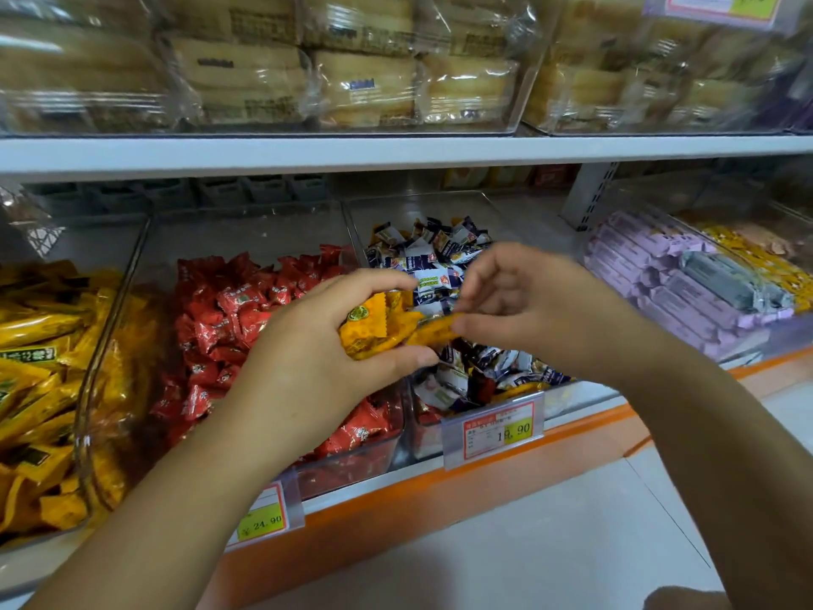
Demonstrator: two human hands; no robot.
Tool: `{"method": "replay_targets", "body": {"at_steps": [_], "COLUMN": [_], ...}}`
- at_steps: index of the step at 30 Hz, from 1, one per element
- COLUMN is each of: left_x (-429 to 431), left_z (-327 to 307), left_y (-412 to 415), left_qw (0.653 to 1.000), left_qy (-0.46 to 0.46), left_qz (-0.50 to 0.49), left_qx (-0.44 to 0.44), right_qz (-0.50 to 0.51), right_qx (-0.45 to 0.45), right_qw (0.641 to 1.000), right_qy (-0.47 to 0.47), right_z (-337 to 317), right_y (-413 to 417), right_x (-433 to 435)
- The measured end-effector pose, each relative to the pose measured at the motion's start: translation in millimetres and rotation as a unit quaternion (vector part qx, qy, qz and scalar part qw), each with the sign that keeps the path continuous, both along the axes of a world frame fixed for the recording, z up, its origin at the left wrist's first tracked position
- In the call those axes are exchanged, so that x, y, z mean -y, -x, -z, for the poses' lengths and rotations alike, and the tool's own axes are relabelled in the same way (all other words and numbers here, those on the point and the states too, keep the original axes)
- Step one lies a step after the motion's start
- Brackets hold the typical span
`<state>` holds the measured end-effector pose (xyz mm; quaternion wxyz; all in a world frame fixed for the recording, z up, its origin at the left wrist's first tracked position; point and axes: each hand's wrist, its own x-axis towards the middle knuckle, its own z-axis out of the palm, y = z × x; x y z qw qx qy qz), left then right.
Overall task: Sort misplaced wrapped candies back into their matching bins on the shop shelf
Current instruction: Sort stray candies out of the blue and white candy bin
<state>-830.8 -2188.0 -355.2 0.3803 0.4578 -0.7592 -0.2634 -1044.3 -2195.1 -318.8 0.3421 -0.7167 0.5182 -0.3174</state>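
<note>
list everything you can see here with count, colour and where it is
held candies: a few, yellow-orange, between the hands
yellow candies: many, yellow, far-left bin
red candies: many, red, second bin
navy-white candies: many, navy and white, third bin
lilac packs: many, lilac, right bin
grey pack: one, grey, among the lilac packs
cake packs: many, pale brown, upper shelf
price tags: three, white and yellow, two on lower shelf edge, one top right
left hand: one, grips the held candies
right hand: one, pinches a held candy's end
</note>
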Motion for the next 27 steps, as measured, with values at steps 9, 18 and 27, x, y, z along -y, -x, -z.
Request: {"method": "replay_targets", "body": {"at_steps": [9, 18, 27], "left_x": [2.0, 2.7, -1.8], "left_z": [3.7, 7.0, 10.9], "left_y": [-14.6, -23.2, -21.0], "left_qw": [0.997, 0.998, 0.997], "left_qy": [0.051, 0.006, 0.010], "left_qz": [-0.032, -0.055, -0.053], "left_qx": [0.056, 0.026, 0.048], "right_qz": [-0.022, -0.028, -0.040], "right_qx": [-0.018, -0.400, -0.345], "right_qw": [0.997, 0.909, 0.934], "right_qy": [-0.073, -0.112, -0.085], "right_z": [8.2, 38.7, 57.3], "right_y": [-11.5, -1.0, -1.8], "right_x": [-2.5, 8.4, 18.9]}}
